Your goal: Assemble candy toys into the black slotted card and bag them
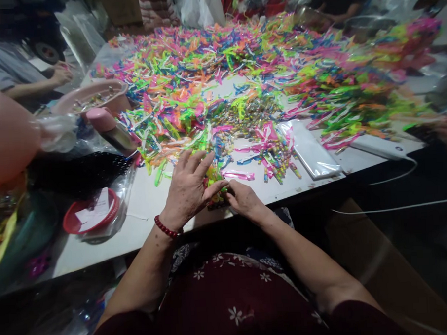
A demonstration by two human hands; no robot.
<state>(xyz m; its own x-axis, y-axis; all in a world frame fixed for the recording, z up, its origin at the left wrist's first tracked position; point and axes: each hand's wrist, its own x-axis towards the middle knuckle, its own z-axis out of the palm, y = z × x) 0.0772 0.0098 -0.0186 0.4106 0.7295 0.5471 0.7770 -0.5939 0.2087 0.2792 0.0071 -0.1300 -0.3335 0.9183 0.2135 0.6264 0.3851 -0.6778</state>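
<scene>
At the table's near edge, my left hand [187, 191] is open, palm down, its fingers spread over a small clump of green, yellow and red plastic pieces [215, 176]. Its thumb meets the fingertips of my right hand [245, 201]. Those right fingers are curled and pressed together; what they pinch, if anything, is hidden. Just beyond lie bright plastic pieces with white strips [180, 110] and a heap of small striped pieces [249, 118]. A bundle of pink pieces and small striped ones [277, 160] rests to the right of my hands.
A stack of clear plastic sleeves [315, 156] and a white corded device [378, 146] lie at right. Leftward are a red basket [116, 209] with paper, a pink-lidded bottle [112, 130] and a pink basin [122, 93]. A person's hand [62, 73] shows at far left.
</scene>
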